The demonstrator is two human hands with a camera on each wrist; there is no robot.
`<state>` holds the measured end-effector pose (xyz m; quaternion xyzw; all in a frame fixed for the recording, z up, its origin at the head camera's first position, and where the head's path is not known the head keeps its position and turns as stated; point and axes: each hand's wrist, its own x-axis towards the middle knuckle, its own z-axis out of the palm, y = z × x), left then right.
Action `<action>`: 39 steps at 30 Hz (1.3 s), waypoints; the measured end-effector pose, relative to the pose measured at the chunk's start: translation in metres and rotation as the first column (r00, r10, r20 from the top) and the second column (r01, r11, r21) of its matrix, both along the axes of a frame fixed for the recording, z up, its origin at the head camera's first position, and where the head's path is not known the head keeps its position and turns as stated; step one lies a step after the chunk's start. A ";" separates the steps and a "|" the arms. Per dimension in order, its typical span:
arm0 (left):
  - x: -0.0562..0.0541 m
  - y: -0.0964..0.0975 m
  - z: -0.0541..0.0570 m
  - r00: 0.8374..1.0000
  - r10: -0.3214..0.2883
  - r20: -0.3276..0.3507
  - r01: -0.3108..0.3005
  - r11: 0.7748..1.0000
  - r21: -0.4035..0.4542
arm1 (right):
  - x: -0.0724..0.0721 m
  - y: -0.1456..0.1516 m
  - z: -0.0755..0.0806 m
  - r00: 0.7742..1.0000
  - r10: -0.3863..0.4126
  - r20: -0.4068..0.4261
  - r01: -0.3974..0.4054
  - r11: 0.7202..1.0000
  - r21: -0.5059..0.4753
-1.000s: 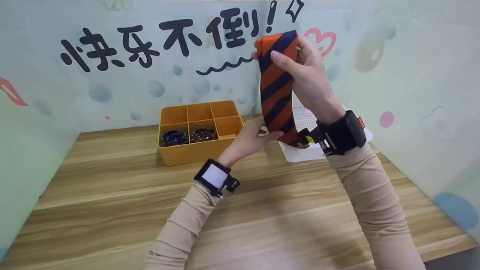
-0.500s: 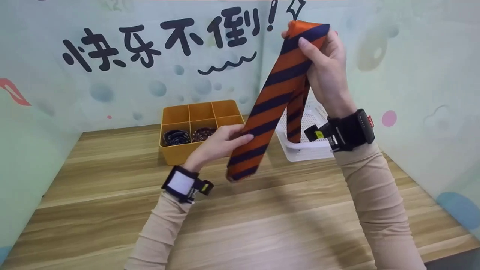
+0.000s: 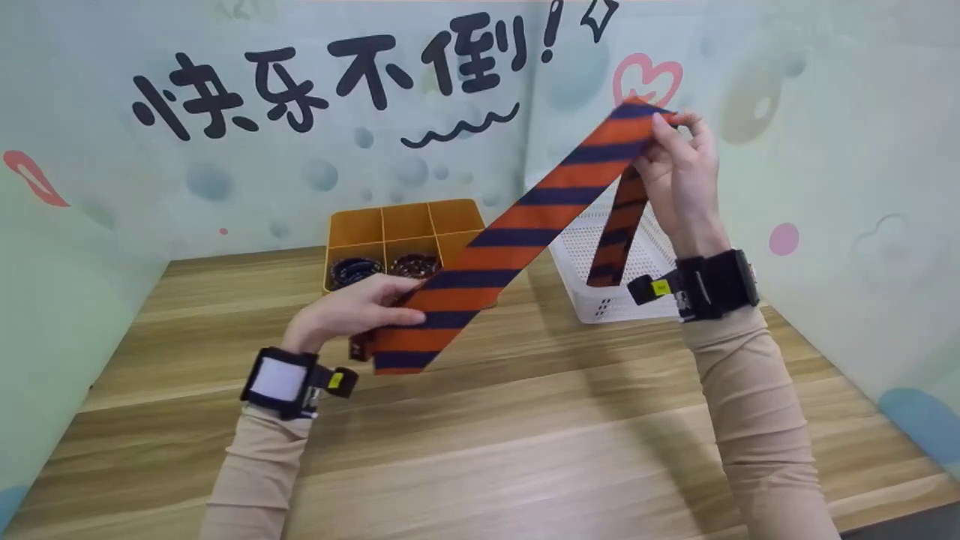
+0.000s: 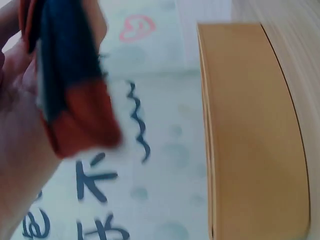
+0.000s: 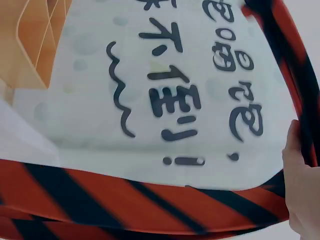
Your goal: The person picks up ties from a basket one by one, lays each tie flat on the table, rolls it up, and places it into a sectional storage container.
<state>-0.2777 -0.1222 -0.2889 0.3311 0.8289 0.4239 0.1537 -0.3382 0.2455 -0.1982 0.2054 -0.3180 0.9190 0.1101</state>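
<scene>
Orange and navy stripes run across a tie [image 3: 514, 237], stretched slantwise above the wood-grained table [image 3: 525, 450]. Its lower stretch is pinched by the left hand [image 3: 356, 304], its upper fold by the right hand [image 3: 686, 176]; a narrower tail hangs at the white basket [image 3: 630, 312]. Straightening is presumably in hand; next, both pinches should be kept firm. Two dark coils [image 3: 357, 271] are held in the yellow box [image 3: 358, 226], backed by a pale printed wall [image 3: 285, 187].
</scene>
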 end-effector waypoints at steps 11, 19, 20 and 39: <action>0.010 -0.076 -0.020 0.995 0.036 0.088 -0.018 0.980 -0.197 | -0.026 0.069 -0.038 0.985 -0.054 0.165 0.055 0.998 -0.005; 0.021 -0.111 -0.034 0.965 0.244 0.095 -0.201 0.923 -0.329 | -0.022 0.109 -0.069 0.969 -0.041 0.243 0.007 0.990 0.138; 0.021 -0.114 -0.036 0.959 0.270 0.082 -0.228 0.912 -0.341 | -0.021 0.112 -0.073 0.968 -0.038 0.247 -0.002 0.987 0.160; 0.036 -0.135 -0.034 0.857 0.359 -0.370 -0.516 0.623 -0.588 | 0.010 0.164 -0.127 0.959 0.284 0.010 -0.270 0.898 0.348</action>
